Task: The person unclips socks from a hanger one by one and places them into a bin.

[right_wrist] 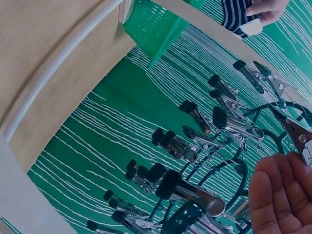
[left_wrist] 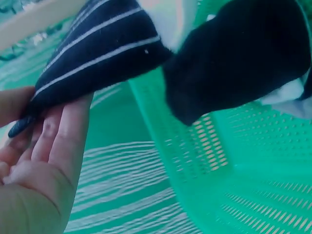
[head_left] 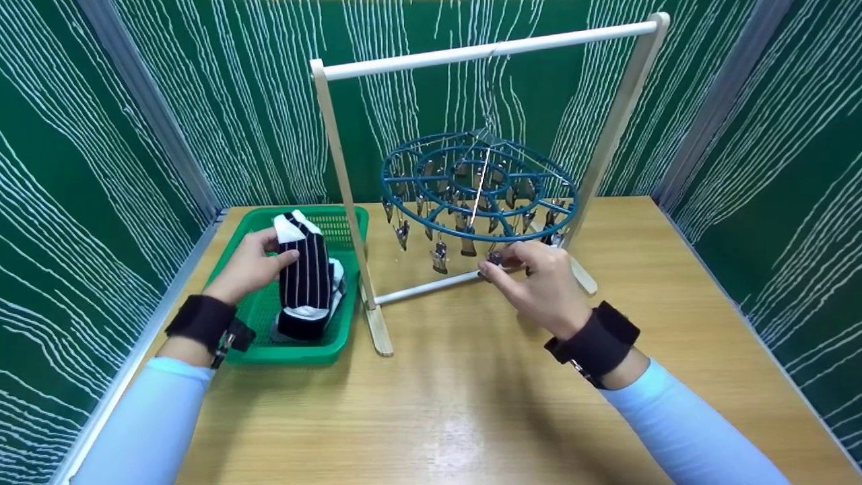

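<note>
The wooden table carries everything here. Across its middle stands a pale drying rack, two uprights with a top bar and a low rail. From the top bar hangs a round blue peg hanger, its ring fringed with metal clips.

At the table's far left corner sits a green basket. It holds at least one more dark-and-white sock, lying on the mesh floor toward the near wall. How many lie under it cannot be told.

The left hand grips a navy striped sock by its white cuff, fingers and thumb closed on the fabric. The sock hangs upright above the basket, its toe just over the one below. It is well apart from the hanger, with the rack's left upright between them.

The right hand is at the hanger's near rim, fingertips pinched on one clip. Whether that clip's mouth is squeezed apart cannot be told from these views.

Judging by this, the step in hand is readying a clip while a sock is lifted out. The next move seems to call for carrying the cuff across, past the upright, to the held clip
</note>
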A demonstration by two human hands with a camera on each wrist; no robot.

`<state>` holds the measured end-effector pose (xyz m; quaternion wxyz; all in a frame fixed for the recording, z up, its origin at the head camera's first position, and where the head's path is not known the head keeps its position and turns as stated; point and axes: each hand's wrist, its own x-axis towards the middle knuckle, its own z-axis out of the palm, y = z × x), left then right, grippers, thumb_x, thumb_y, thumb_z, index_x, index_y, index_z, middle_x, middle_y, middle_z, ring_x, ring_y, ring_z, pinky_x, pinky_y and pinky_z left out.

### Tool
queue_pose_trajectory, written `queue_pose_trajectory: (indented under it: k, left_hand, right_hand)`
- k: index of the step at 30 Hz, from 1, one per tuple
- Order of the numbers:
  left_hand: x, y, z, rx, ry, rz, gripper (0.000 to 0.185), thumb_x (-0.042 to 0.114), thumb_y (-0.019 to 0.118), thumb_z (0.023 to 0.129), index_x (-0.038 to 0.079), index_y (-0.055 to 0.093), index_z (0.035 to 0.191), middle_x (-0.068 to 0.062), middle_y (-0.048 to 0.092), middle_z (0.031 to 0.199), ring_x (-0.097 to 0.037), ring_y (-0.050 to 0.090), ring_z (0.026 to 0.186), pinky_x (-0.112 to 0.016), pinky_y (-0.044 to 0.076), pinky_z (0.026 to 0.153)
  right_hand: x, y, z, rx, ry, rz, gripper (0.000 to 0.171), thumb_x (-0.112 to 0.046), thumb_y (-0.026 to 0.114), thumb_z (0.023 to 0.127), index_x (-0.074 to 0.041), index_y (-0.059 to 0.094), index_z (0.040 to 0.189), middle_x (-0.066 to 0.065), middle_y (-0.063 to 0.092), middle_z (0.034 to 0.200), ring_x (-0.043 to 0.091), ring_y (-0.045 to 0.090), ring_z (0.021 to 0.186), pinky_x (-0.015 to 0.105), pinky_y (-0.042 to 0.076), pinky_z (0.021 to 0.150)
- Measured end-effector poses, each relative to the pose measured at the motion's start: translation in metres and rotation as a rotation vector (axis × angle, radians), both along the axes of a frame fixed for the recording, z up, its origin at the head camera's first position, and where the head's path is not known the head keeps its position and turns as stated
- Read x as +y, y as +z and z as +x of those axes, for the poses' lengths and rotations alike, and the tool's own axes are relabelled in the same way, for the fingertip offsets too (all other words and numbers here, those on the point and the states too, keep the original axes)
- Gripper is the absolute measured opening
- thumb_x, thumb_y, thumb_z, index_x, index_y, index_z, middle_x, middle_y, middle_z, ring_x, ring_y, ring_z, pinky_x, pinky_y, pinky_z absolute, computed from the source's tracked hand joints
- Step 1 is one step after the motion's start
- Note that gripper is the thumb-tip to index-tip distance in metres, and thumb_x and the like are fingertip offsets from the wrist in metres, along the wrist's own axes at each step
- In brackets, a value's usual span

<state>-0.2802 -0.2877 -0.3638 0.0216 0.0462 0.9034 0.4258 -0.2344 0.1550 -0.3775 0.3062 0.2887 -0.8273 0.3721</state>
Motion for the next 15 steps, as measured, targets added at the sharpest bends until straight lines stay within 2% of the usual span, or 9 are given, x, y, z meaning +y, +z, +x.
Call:
queue_pose_trajectory:
  k: [3, 10, 12, 15]
  left_hand:
    - [-0.003, -0.007, -0.013, -0.077, -0.016, 0.035, 0.047, 0.013, 0.059, 0.112, -0.002, 0.051, 0.156, -0.032, 0.062, 0.140, -0.031, 0.068, 0.112, -0.025, 0.063, 0.073]
    - [-0.013, -0.021, -0.033, -0.238, -0.056, 0.042, 0.056, 0.014, 0.055, 0.114, 0.007, 0.039, 0.167, -0.033, 0.053, 0.156, -0.039, 0.060, 0.134, -0.040, 0.064, 0.089]
    - [-0.015, -0.025, -0.038, -0.275, -0.077, 0.050, 0.058, 0.013, 0.054, 0.114, 0.007, 0.036, 0.169, -0.033, 0.054, 0.156, -0.037, 0.063, 0.130, -0.039, 0.063, 0.088]
    - [-0.017, -0.032, -0.044, -0.316, -0.103, 0.015, 0.061, 0.011, 0.053, 0.113, 0.004, 0.030, 0.170, -0.034, 0.057, 0.151, -0.030, 0.066, 0.119, -0.034, 0.062, 0.080]
  right_hand:
    - [-0.001, 0.001, 0.000, -0.002, 0.010, 0.000, 0.014, -0.009, 0.088, 0.091, 0.000, 0.078, 0.092, 0.011, 0.080, 0.087, 0.024, 0.077, 0.079, 0.039, 0.067, 0.073]
    - [0.000, 0.000, 0.001, -0.014, 0.025, -0.002, 0.013, -0.008, 0.087, 0.092, -0.001, 0.077, 0.091, 0.010, 0.080, 0.088, 0.024, 0.077, 0.081, 0.037, 0.068, 0.074]
    - [0.000, 0.000, 0.002, -0.017, 0.022, -0.006, 0.013, -0.007, 0.087, 0.092, 0.000, 0.077, 0.091, 0.010, 0.080, 0.088, 0.025, 0.077, 0.080, 0.038, 0.068, 0.074]
    - [0.001, 0.000, 0.003, -0.020, 0.015, -0.004, 0.014, -0.009, 0.088, 0.092, -0.001, 0.077, 0.091, 0.010, 0.080, 0.088, 0.025, 0.077, 0.080, 0.039, 0.068, 0.074]
